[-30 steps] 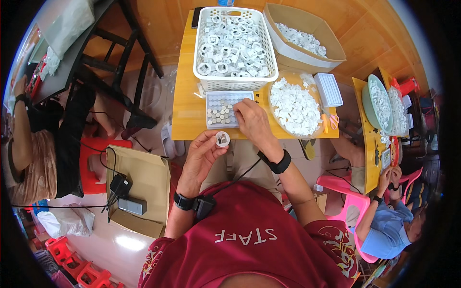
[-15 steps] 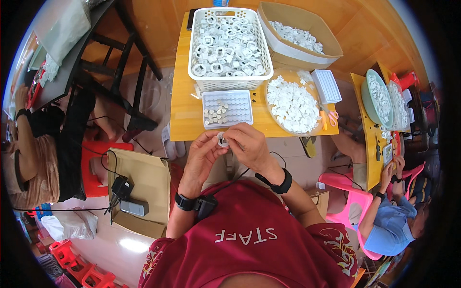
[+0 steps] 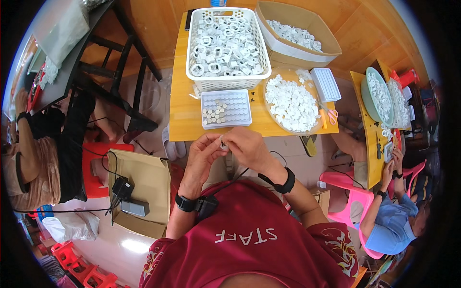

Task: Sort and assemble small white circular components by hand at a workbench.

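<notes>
My left hand [image 3: 200, 154] and my right hand [image 3: 248, 148] meet just in front of the table's near edge. Between their pinched fingertips is a small white plastic part [image 3: 223, 144], mostly covered by the fingers. Just beyond them lies a pale compartment tray [image 3: 238, 106], with several round silvery button cells [image 3: 211, 116] gathered in its left part. Behind that tray stands a white perforated basket [image 3: 230, 85] heaped with white ring-shaped plastic parts [image 3: 225, 45]. To the right, small white plastic pieces [image 3: 292, 104] are piled in a shallow round dish.
A cardboard box [image 3: 307, 57] of white parts stands at the back right. Near it are a second compartment tray [image 3: 326, 85] and orange-handled scissors [image 3: 333, 115]. An open carton [image 3: 139, 187] sits at my left. Co-workers sit on both sides, one on a pink chair [image 3: 348, 204].
Both hands have tilted and drawn closer around the white part, so less of it shows. My right hand has shifted slightly down and right. The right-hand co-worker's hands have moved up slightly.
</notes>
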Demonstrator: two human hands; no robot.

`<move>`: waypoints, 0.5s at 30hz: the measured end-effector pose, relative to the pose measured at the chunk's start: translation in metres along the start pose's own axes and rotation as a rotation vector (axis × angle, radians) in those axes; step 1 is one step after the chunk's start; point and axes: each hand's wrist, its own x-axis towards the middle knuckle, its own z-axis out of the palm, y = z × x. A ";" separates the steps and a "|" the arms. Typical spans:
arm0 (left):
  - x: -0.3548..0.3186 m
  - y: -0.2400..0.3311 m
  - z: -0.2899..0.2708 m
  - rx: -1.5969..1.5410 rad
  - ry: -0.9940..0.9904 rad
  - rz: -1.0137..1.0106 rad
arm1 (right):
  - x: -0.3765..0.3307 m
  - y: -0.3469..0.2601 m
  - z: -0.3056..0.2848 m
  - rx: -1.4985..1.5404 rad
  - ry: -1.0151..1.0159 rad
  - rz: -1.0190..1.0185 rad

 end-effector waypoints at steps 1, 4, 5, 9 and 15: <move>0.000 0.000 0.000 0.013 -0.001 -0.012 | 0.000 0.000 -0.002 0.000 0.000 0.001; 0.000 0.005 0.004 0.049 -0.038 0.015 | 0.003 0.001 -0.009 0.237 -0.011 0.219; 0.001 0.005 0.004 0.049 -0.036 0.015 | 0.004 0.001 -0.010 0.201 -0.007 0.182; 0.002 0.005 0.003 0.064 -0.035 0.017 | 0.006 0.003 -0.008 0.174 0.007 0.126; 0.000 0.004 0.002 0.077 -0.028 0.018 | -0.003 0.012 -0.001 0.675 -0.031 0.474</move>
